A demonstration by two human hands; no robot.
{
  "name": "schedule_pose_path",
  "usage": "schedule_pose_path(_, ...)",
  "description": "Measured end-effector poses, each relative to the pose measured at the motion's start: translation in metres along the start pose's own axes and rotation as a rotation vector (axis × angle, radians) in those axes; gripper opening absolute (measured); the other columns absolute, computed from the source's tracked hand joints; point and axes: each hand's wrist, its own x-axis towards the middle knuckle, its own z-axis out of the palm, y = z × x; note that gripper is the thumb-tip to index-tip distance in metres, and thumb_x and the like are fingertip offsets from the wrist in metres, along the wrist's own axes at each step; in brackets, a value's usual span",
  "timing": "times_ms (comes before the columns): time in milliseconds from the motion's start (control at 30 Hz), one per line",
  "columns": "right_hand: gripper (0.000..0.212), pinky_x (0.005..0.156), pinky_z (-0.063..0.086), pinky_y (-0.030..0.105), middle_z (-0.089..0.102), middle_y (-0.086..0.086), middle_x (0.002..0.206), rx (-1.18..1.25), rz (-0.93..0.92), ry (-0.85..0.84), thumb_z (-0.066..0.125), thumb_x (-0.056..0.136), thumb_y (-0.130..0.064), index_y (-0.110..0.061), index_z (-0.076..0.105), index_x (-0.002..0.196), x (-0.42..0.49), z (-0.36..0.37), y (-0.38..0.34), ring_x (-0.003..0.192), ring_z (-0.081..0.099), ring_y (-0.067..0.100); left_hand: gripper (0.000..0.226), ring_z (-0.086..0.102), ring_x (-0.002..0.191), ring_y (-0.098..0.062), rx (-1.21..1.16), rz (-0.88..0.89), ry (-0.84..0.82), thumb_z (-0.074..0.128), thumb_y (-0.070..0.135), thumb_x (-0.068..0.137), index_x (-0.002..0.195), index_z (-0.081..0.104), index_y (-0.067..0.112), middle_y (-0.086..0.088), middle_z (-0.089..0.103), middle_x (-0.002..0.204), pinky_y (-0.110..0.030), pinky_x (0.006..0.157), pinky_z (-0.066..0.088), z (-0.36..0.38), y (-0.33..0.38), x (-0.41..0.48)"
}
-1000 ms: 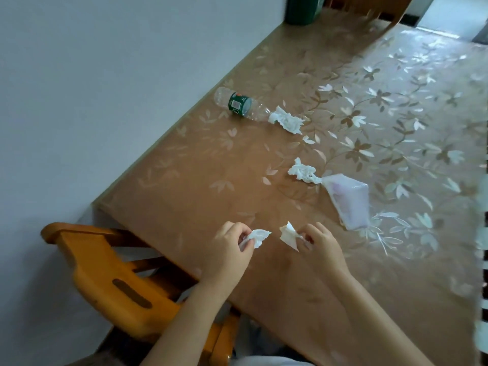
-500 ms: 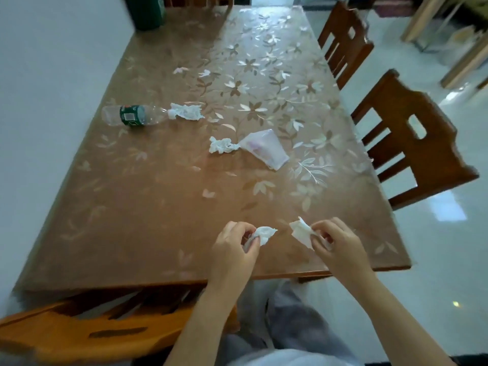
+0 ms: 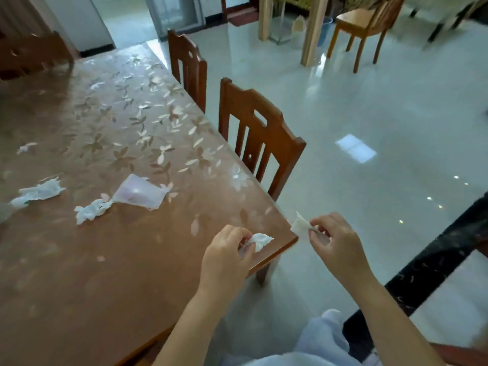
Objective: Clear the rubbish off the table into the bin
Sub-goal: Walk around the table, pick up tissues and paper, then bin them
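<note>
Left hand (image 3: 227, 256) pinching small crumpled white tissue scrap (image 3: 260, 240) above corner of brown floral-covered wooden table (image 3: 111, 273). Right hand (image 3: 334, 241) pinching flat white paper scrap (image 3: 299, 225) just off table edge, over pale tiled floor (image 3: 383, 107). On table, well apart from hands: torn white tissue wad (image 3: 91, 210) touching translucent plastic wrapper (image 3: 141, 192); further crumpled tissue (image 3: 43, 191) near left edge.

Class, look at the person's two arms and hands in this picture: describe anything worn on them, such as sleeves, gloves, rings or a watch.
Nothing is worn. The left hand and right hand are ungloved, with no visible rings. Both forearms are bare, without sleeves, watch or bracelet.
</note>
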Motion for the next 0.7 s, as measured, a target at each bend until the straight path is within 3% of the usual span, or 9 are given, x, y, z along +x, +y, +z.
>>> schedule_pose_path(67, 0.012, 0.060, 0.035, 0.002, 0.052, -0.001, 0.074, -0.022, 0.046, 0.051, 0.070, 0.073, -0.001, -0.006, 0.063, 0.082, 0.010, -0.028, 0.037, 0.061, 0.047, 0.011, 0.012, 0.052, 0.063, -0.011, 0.008, 0.075, -0.017, 0.074, 0.009, 0.073, 0.079, 0.064, 0.010, 0.000, 0.062, 0.075, -0.013, 0.057, 0.039, 0.031, 0.032, 0.024)
schedule_pose_path(200, 0.013, 0.057, 0.037, 0.019, 0.054, 0.005, 0.075, -0.073, 0.110, 0.112, 0.068, 0.073, 0.001, -0.007, 0.063, 0.081, 0.037, -0.092, 0.116, 0.065, 0.051, 0.019, 0.011, 0.054, 0.062, -0.014, -0.029, 0.173, -0.042, 0.073, 0.010, 0.074, 0.079, 0.063, 0.010, -0.002, 0.062, 0.074, -0.016, 0.056, 0.040, 0.100, 0.105, 0.070)
schedule_pose_path(400, 0.011, 0.056, 0.033, 0.004, 0.048, -0.001, 0.075, -0.163, 0.194, 0.216, 0.068, 0.073, 0.000, -0.006, 0.063, 0.081, 0.080, -0.184, 0.212, 0.065, 0.048, 0.017, 0.016, 0.054, 0.056, -0.017, -0.072, 0.295, -0.088, 0.055, 0.028, 0.077, 0.074, 0.061, 0.014, -0.001, 0.061, 0.071, -0.025, 0.048, 0.046, 0.198, 0.203, 0.139)
schedule_pose_path(567, 0.010, 0.058, 0.032, 0.011, 0.050, 0.001, 0.077, -0.139, 0.196, 0.210, 0.066, 0.075, -0.001, -0.006, 0.063, 0.082, 0.133, -0.203, 0.259, 0.068, 0.050, 0.019, 0.019, 0.047, 0.053, -0.017, -0.011, 0.331, -0.084, 0.049, 0.027, 0.076, 0.068, 0.060, 0.013, -0.001, 0.058, 0.066, -0.018, 0.049, 0.030, 0.240, 0.233, 0.192)
schedule_pose_path(700, 0.011, 0.060, 0.039, 0.022, 0.055, 0.004, 0.077, -0.111, 0.176, 0.153, 0.068, 0.074, -0.002, -0.008, 0.062, 0.082, 0.185, -0.192, 0.286, 0.070, 0.051, 0.019, 0.020, 0.049, 0.051, -0.020, 0.017, 0.307, -0.071, 0.048, 0.026, 0.076, 0.067, 0.060, 0.012, -0.001, 0.056, 0.063, -0.018, 0.048, 0.029, 0.270, 0.231, 0.251)
